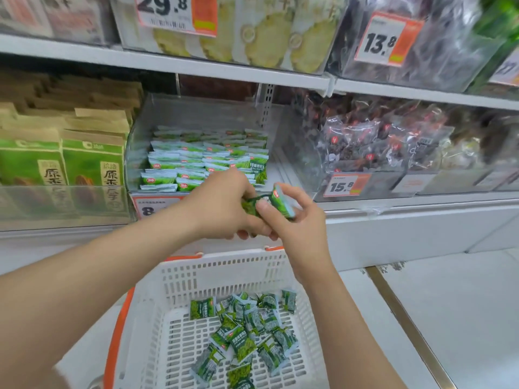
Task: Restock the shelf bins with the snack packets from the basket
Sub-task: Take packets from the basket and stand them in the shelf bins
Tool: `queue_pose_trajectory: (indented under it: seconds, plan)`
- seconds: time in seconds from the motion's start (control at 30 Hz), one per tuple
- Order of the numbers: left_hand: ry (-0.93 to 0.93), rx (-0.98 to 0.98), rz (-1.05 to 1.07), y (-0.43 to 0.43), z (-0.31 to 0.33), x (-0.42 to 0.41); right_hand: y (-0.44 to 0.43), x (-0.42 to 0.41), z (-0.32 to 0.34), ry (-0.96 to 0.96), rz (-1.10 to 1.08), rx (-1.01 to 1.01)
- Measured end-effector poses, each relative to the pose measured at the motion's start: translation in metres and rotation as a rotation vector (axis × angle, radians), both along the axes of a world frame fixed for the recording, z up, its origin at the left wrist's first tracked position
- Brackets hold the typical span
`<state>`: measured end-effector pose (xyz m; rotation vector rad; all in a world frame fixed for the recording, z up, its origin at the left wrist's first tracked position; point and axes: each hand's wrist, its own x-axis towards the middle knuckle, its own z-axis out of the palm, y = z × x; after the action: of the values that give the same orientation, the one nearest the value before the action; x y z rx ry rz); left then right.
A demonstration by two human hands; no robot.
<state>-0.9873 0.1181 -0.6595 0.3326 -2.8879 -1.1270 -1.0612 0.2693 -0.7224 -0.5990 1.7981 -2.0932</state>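
A small stack of green snack packets is held between both hands, just in front of the shelf and above the basket. My left hand grips the stack's left end, and my right hand pinches its right end with thumb and fingers. Behind them, a clear shelf bin holds neat rows of the same green packets. Below, a white basket with an orange rim holds several loose green packets.
Left of the bin stand green and brown paper bags behind a clear front. To the right is a bin of dark packets with a 15.8 price tag. Dried pineapple fills the shelf above. White floor lies at right.
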Motion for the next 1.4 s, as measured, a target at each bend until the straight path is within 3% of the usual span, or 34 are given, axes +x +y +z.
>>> queue_pose_trajectory:
  seconds: [0.1,0.23,0.4,0.6,0.67,0.77,0.83,0.97,1.07,1.23,1.4]
  plan:
    - [0.142,0.167,0.131,-0.007,0.011,-0.004,-0.009,-0.001,0.026,-0.071,0.023,-0.149]
    - [0.198,0.433,0.216,-0.008,0.020,-0.007,-0.024,-0.018,0.059,0.093,-0.030,0.031]
    - [0.251,0.285,0.320,-0.015,0.021,-0.016,-0.043,-0.047,0.091,0.190,0.053,0.281]
    - [0.138,-0.338,0.222,-0.020,0.015,-0.027,-0.057,-0.082,0.116,0.461,0.286,0.742]
    - [0.091,-0.529,0.183,-0.018,0.014,-0.028,-0.059,-0.094,0.118,0.516,0.264,0.802]
    - [0.011,-0.732,0.150,-0.018,0.013,-0.031,-0.061,-0.113,0.101,0.646,0.061,0.883]
    - [-0.019,-0.751,0.132,-0.017,0.013,-0.035,-0.064,-0.121,0.086,0.753,-0.018,0.980]
    - [-0.172,-0.743,0.079,-0.020,0.005,-0.043,-0.070,-0.134,0.077,0.896,0.098,1.175]
    - [-0.293,-0.648,0.006,-0.029,-0.002,-0.049,-0.074,-0.139,0.076,0.853,0.176,1.204]
    - [-0.325,-0.538,-0.038,-0.037,0.002,-0.051,-0.089,-0.140,0.065,0.767,0.272,1.198]
    - [-0.332,-0.486,-0.052,-0.041,0.001,-0.047,-0.104,-0.151,0.049,0.706,0.182,1.213]
